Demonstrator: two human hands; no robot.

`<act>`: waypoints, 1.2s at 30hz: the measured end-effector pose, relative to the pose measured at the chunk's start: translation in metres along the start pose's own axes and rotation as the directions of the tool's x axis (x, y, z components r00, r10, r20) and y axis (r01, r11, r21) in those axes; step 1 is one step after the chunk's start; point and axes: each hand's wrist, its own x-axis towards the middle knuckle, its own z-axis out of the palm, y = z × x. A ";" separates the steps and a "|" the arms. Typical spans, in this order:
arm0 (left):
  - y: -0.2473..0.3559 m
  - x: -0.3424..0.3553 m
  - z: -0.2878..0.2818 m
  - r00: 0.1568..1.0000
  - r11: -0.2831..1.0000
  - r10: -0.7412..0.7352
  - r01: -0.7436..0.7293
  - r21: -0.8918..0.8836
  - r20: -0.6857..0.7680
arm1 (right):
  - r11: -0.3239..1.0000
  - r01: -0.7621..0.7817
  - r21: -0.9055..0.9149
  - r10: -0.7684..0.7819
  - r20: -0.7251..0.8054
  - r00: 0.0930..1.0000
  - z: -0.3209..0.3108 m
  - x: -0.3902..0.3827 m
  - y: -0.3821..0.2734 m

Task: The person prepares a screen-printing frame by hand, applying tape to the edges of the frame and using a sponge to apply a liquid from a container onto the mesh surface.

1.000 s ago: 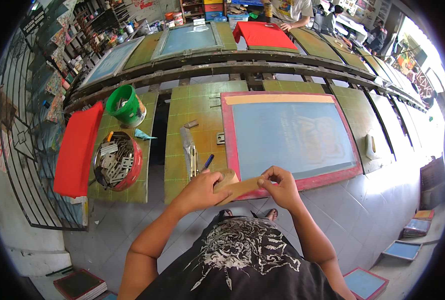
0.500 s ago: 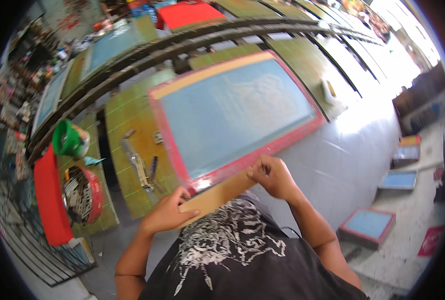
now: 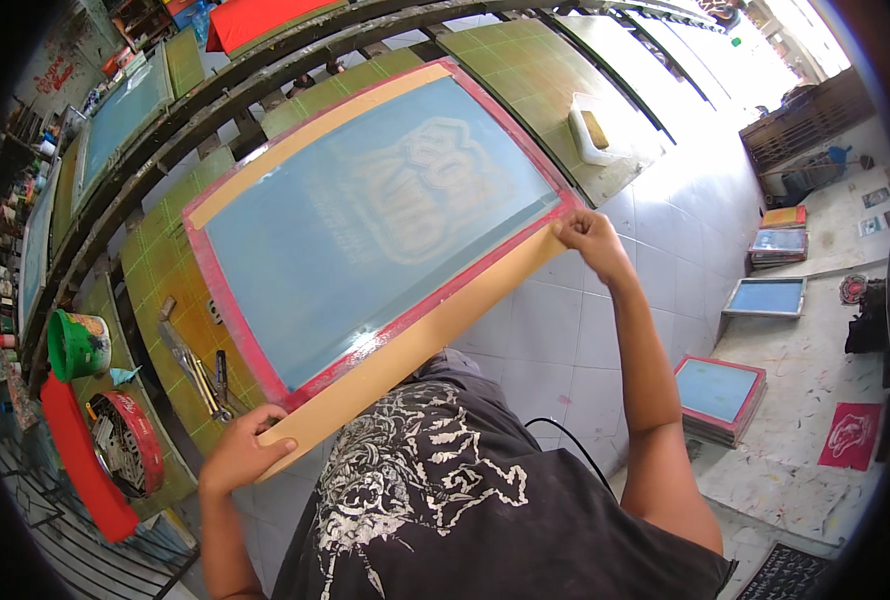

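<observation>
A long strip of tan packing tape stretches between my hands along the near edge of a silk-screen frame. My left hand pinches the tape's lower left end by the frame's near left corner. At the other end, the fingers of my right hand are closed on it beside the frame's right corner. The frame has a pink-red rim and blue mesh with a pale design. Another tan band covers the far side of the mesh. Whether the held strip touches the rim, I cannot tell.
Left of the frame, tools lie on a green board. Beyond them are a green bucket and a round red tin. A white tub sits at the far right. Stacked screens stand on the right.
My hands have moved apart, right hand up and rightward, left hand leftward and down, and the tape between them shows longer. The view has shifted, with the frame now further left.
</observation>
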 end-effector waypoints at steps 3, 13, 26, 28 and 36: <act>-0.003 0.002 -0.005 0.999 0.996 -0.043 0.044 0.079 -0.021 | 0.997 -0.062 -0.038 0.062 0.004 0.998 -0.036 0.034 0.023; 0.005 0.020 -0.007 0.951 0.961 -0.186 0.228 0.158 -0.246 | 0.961 -0.085 -0.263 0.104 0.062 0.993 -0.056 0.105 0.063; 0.008 0.040 -0.012 0.999 0.991 -0.040 0.037 0.128 0.017 | 0.893 -0.013 -0.451 0.056 0.081 0.995 -0.082 0.134 0.089; 0.000 0.037 -0.013 0.999 1.000 -0.020 0.020 0.013 0.035 | 0.902 0.076 -0.426 -0.007 0.161 0.987 -0.087 0.134 0.087; -0.008 0.026 -0.018 0.977 0.964 -0.201 0.210 0.166 -0.068 | 0.959 -0.056 -0.279 0.095 0.127 0.987 -0.077 0.136 0.095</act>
